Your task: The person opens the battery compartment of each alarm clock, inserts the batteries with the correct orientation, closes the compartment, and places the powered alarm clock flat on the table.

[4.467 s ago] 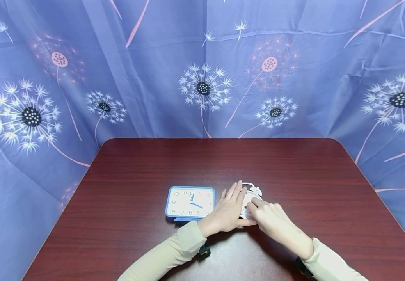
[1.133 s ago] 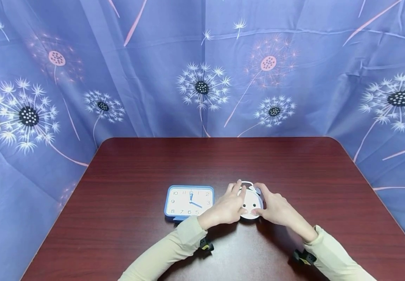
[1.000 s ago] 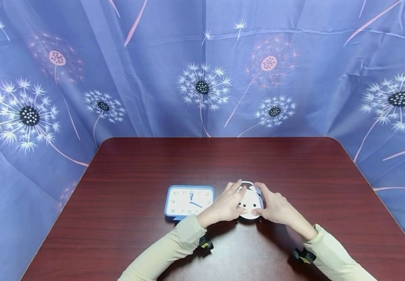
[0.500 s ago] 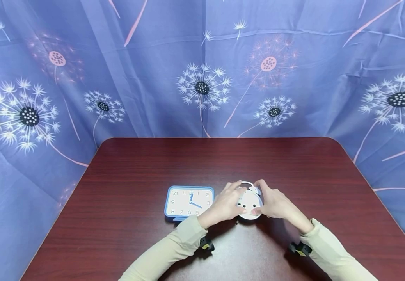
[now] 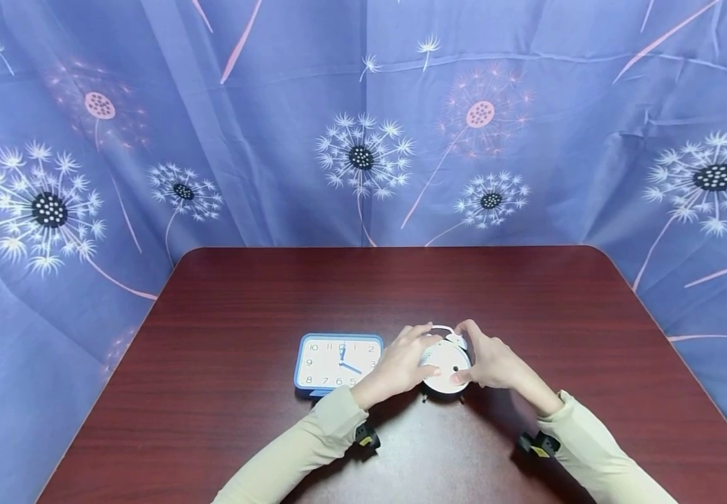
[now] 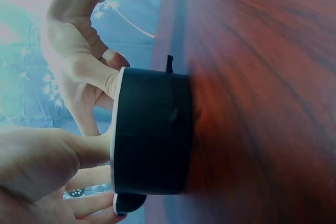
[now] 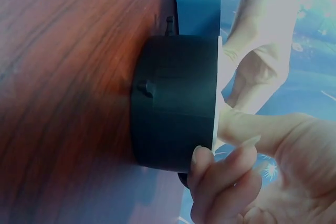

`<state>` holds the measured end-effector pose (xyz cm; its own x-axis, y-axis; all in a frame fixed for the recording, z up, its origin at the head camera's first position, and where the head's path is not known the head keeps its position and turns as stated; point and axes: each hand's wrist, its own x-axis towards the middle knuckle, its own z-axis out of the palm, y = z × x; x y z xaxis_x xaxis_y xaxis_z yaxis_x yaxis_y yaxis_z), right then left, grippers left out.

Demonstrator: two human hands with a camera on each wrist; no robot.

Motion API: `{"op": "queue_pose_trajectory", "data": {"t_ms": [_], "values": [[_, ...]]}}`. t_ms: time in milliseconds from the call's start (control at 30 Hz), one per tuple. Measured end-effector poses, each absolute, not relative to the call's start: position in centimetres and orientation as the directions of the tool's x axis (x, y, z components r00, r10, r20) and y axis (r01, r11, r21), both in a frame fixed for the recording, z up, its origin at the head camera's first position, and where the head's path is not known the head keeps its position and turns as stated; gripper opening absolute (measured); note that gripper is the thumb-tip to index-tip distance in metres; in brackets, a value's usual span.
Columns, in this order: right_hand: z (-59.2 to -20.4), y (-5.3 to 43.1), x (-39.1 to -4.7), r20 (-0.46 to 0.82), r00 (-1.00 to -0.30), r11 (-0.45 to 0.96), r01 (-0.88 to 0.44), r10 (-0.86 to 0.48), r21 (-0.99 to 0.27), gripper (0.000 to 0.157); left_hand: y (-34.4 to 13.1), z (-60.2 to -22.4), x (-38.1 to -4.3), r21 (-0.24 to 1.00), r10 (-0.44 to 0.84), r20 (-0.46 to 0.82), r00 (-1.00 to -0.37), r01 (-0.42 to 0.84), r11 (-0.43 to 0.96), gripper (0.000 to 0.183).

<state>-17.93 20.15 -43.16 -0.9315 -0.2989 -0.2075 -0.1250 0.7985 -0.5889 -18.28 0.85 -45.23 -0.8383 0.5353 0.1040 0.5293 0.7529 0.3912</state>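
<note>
A small round alarm clock (image 5: 444, 355) with a white upper side, bells and an arched handle lies flat on the table. Its deep black side (image 6: 152, 135) and short feet show in the wrist views. My left hand (image 5: 401, 364) holds it from the left, thumb on the white side and fingers stretched to the bell and handle. From the right, my right hand (image 5: 496, 360) grips it, thumb on the white side and index finger by the right bell. Other fingers (image 7: 220, 187) curl at its black side in the right wrist view. A dark knob shows beside the right thumb.
A blue rectangular desk clock (image 5: 340, 361) with a white dial lies just left, partly behind my left wrist. The dark red wooden table (image 5: 244, 294) reaches back to a blue dandelion-print curtain (image 5: 262, 126).
Earlier my right fingers worked at the white side while my left hand lay across it. Now both hands hold the edges, and the alarm clock has shifted slightly left, its feet now showing.
</note>
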Motion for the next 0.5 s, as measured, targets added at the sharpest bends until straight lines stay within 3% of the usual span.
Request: {"op": "queue_pose_trajectory", "data": {"t_ms": [367, 500], "values": [[-43.02, 20.37, -17.7, -0.207, -0.926, 0.79, -0.137, -0.317, -0.598, 0.072, 0.71, -45.39, -18.24, 0.414, 0.562, 0.062, -0.825, 0.534, 0.738, 0.054], [-42.89, 20.48, -17.57, -0.194, -0.928, 0.81, -0.161, -0.319, -0.564, 0.074, 0.61, -45.48, -17.99, 0.446, 0.583, 0.043, -0.811, 0.538, 0.715, 0.063]]}}
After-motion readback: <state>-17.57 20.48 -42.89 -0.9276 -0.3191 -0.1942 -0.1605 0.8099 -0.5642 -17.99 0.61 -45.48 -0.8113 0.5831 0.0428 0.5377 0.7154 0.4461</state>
